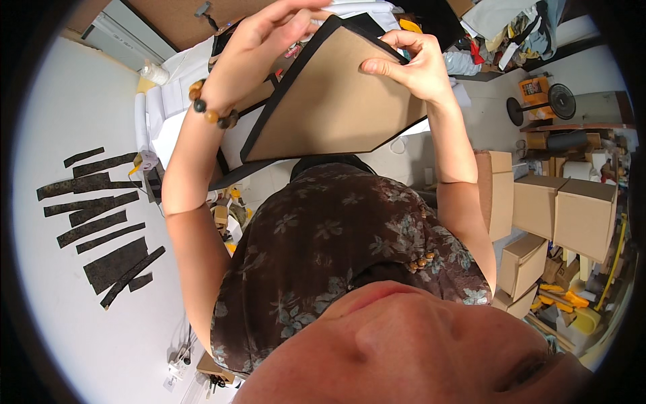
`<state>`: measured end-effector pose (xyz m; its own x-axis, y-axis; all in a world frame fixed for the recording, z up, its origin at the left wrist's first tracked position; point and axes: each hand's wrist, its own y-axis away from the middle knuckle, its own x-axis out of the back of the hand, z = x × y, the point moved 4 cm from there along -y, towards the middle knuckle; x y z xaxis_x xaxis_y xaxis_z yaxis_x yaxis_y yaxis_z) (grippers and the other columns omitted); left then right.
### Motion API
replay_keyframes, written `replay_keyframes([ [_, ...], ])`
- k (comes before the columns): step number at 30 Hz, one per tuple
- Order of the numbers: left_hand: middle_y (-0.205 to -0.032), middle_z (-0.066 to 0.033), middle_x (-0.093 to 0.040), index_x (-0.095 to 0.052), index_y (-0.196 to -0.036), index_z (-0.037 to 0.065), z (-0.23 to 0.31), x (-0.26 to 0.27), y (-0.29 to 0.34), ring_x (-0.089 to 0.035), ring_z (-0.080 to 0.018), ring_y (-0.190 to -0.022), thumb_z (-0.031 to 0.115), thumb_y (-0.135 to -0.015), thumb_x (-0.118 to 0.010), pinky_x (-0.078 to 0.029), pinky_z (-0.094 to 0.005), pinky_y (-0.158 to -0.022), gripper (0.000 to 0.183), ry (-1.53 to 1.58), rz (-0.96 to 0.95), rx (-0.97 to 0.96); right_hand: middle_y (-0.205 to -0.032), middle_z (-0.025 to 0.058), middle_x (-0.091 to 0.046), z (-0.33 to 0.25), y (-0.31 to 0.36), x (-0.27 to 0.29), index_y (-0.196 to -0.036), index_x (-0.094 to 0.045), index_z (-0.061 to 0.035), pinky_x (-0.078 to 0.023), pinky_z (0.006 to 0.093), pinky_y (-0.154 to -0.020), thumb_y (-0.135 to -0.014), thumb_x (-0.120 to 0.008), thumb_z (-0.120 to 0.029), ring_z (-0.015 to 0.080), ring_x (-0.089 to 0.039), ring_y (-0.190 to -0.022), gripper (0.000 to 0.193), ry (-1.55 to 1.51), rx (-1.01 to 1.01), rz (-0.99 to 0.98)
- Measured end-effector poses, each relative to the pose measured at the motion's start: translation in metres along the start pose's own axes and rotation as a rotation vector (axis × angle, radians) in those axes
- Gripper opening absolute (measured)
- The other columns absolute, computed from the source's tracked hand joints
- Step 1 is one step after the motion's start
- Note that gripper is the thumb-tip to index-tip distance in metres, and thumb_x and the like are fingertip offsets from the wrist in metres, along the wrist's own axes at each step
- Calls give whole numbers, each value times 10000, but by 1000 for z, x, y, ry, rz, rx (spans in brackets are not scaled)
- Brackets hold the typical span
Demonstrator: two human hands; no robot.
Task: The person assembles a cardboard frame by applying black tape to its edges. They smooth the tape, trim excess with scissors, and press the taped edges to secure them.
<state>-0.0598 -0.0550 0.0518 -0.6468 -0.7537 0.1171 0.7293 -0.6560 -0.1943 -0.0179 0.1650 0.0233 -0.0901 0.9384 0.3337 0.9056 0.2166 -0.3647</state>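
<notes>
A tan board (336, 94) with black edging is raised in front of my chest, tilted, one corner upward. My right hand (420, 67) grips its right edge, the thumb flat on the tan face and the fingers curled over the black border. At the upper corner my left hand (272, 34) has its fingers stretched out, close to the black edge; whether they touch it is hard to see. A bracelet of brown and black beads (212, 111) circles my left wrist. Below the board a black strip or frame edge (245, 172) shows partly.
White sheets and rolls (178, 94) lie behind my left arm. Black textured strips (101, 202) hang on the white wall at left. Cardboard boxes (585, 215) are stacked at right, with a black fan (560, 101) beyond. Cloth scraps (505, 34) are heaped at upper right.
</notes>
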Motion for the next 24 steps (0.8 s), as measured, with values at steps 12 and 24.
replay_keyframes([
  [12, -730, 11, -615, -391, -1303, 45, 32, -32, -11, -507, -3, -665, -10, -923, -542, -378, -166, -581, 413, -31, 149, -66, -671, -38, -616, 5, -1, 7, -1086, -638, -10, -415, 180, -595, -669, -853, -104, 16, -545, -627, 479, -38, -5, 75],
  [24, -738, -35, -633, -414, -1269, 23, 30, -29, -21, -543, -49, -638, 47, -909, -606, -396, -178, -579, 409, 159, 177, -54, -759, -39, -648, -21, -8, 12, -1060, -613, -13, -426, 178, -633, -670, -848, -32, 17, -550, -672, 456, -263, -42, 41],
])
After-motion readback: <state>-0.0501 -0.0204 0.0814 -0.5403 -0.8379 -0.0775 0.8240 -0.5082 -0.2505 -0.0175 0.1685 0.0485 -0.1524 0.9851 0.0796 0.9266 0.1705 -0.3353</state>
